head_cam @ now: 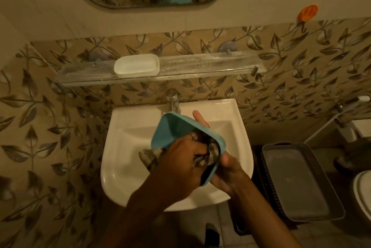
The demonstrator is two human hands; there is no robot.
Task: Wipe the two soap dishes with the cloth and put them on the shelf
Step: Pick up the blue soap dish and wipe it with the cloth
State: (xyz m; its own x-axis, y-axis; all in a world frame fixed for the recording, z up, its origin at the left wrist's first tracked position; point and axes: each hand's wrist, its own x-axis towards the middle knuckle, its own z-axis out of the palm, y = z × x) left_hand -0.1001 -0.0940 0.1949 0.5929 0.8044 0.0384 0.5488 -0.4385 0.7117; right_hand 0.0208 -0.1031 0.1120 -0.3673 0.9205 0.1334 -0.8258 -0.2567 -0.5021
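The blue soap dish is held tilted above the sink by the right hand. The thumb is pressed on its near rim, and one fingertip shows past its far edge. The cloth is gripped in a bunch by the left hand, its fingers curled, and pressed inside the dish. The white soap dish is set on the shelf above the sink.

left hand gripped cloth inside blue dish | right hand held blue dish tilted over sink | white dish sat on shelf
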